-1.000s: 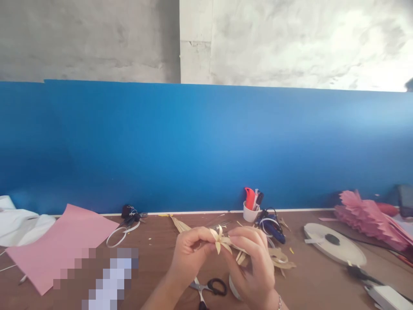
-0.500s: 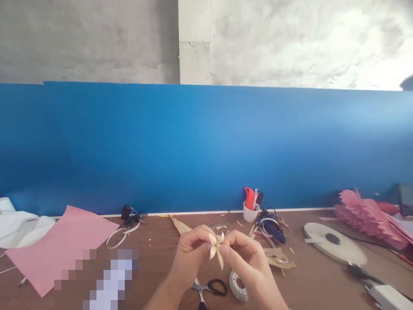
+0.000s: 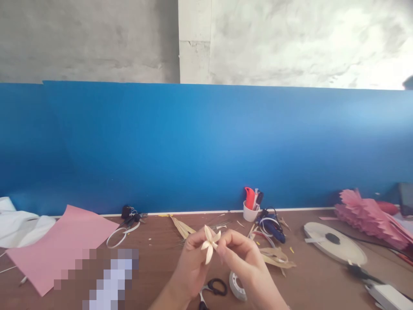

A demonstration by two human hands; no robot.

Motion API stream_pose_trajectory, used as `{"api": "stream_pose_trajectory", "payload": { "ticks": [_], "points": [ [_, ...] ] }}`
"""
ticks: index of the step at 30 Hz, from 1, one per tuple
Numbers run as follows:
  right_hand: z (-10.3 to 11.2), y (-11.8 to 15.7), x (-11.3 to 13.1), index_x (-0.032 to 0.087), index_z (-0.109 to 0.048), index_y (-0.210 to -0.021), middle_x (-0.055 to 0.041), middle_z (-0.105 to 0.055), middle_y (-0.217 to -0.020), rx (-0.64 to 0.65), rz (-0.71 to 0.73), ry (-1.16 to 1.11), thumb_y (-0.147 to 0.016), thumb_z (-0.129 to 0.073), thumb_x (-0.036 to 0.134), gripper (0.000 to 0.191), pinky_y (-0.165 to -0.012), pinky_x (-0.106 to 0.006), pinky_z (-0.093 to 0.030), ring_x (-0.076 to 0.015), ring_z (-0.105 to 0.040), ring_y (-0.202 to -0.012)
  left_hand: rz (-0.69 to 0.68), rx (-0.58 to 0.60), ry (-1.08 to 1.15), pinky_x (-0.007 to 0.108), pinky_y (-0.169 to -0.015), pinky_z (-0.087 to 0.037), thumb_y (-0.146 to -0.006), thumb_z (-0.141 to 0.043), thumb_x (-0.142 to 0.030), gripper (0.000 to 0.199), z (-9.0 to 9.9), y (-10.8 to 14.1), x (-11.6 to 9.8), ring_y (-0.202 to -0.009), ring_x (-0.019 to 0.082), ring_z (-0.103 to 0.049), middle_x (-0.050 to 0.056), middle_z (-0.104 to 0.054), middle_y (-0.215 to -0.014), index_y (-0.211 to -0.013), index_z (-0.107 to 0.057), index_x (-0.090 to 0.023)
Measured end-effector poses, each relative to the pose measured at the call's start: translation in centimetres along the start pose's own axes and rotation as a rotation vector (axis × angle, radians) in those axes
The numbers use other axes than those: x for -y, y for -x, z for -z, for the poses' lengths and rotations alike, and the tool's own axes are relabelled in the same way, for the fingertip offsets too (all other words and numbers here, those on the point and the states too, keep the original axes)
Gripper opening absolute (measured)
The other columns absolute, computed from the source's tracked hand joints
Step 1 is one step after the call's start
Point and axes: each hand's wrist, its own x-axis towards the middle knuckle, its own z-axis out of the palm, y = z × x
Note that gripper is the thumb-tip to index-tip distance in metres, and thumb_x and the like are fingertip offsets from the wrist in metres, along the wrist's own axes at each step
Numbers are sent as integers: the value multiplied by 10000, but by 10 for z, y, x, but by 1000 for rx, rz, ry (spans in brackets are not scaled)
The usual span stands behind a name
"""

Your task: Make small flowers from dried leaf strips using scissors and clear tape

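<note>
A small cream flower with pointed petals [image 3: 209, 245] is held up above the brown table, facing the camera. My left hand [image 3: 192, 262] is closed on it from behind and the left side, its fingertips partly hidden by the petals. From the right, my right hand [image 3: 243, 260] pinches at a petal's edge with thumb and forefinger. Below the hands lie black-handled scissors [image 3: 217, 287] and a white tape roll [image 3: 238, 286], the roll partly covered by my right hand.
Dried husk strips [image 3: 275, 257] lie right of my hands, others [image 3: 182, 227] behind. A white cup [image 3: 250, 212] holds pens and a red tool. Pink paper [image 3: 64, 245] is at left; a pale oval disc [image 3: 335, 243] and pink pleated paper [image 3: 371, 217] are at right.
The flower has turned to face the camera more and shifted slightly left and up. My left hand now sits more behind it, while my right fingers have moved slightly left.
</note>
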Motion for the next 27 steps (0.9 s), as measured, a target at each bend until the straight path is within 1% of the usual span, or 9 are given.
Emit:
{"api": "stream_pose_trajectory", "payload": {
  "ticks": [4,7,9,11,14,17,20,24,27],
  "points": [
    [1,-3,1,183,-506,-584,48,-430,-540,-10,-60,45,-734,-666,433,333,-531,-228,-287,-100,-335,-537,57,6,55,225,-629,-356,-697,-761,-266,147,5,-3,4,-621,97,-398,-25,-478,-635,-639,-687,-153],
    [3,-4,3,182,-485,-528,41,-432,-505,-22,-67,101,-776,-592,423,361,-554,-239,-299,-106,-348,-528,72,4,32,241,-630,-352,-653,-792,-306,210,7,-8,1,-609,105,-409,-26,-485,-611,-599,-661,-152],
    [4,-5,3,176,-509,-523,42,-413,-494,-29,-71,127,-785,-575,445,381,-547,-242,-286,-105,-334,-523,71,15,-14,247,-637,-348,-622,-811,-337,241,9,-10,-1,-611,107,-412,-28,-485,-613,-595,-656,-154],
    [4,-6,3,167,-565,-565,42,-423,-513,-40,-91,111,-739,-634,464,351,-534,-238,-271,-104,-327,-532,57,44,-69,247,-647,-341,-607,-817,-370,268,13,-12,-2,-622,107,-401,-28,-480,-633,-607,-655,-156],
    [3,-7,1,163,-616,-619,24,-496,-572,-75,-141,50,-639,-746,438,305,-539,-230,-273,-114,-370,-577,58,60,-105,239,-631,-319,-589,-822,-399,316,17,-14,0,-628,104,-365,-37,-431,-638,-583,-621,-155],
    [2,-7,-1,166,-614,-606,12,-541,-591,-116,-175,-25,-623,-768,426,302,-576,-236,-304,-130,-418,-612,96,62,-105,235,-599,-297,-586,-824,-392,325,18,-14,2,-607,100,-340,-44,-391,-626,-566,-598,-158],
    [0,-7,-3,177,-612,-586,19,-534,-559,-140,-190,-77,-622,-770,410,284,-593,-245,-320,-141,-438,-615,94,60,-98,237,-630,-319,-598,-817,-391,302,14,-12,3,-629,109,-365,-34,-421,-633,-591,-620,-162],
    [-2,-7,-3,183,-578,-550,30,-488,-536,-78,-166,-160,-618,-767,399,295,-603,-247,-318,-138,-413,-606,58,64,-47,247,-679,-356,-626,-801,-377,267,12,-9,6,-679,123,-420,-19,-466,-669,-618,-642,-162],
    [0,-8,-3,179,-541,-545,49,-421,-513,3,-176,-208,-630,-753,388,310,-570,-242,-276,-113,-326,-557,68,47,18,257,-682,-376,-639,-798,-350,262,16,-11,9,-664,118,-442,-18,-476,-665,-591,-628,-157]
  ]
}}
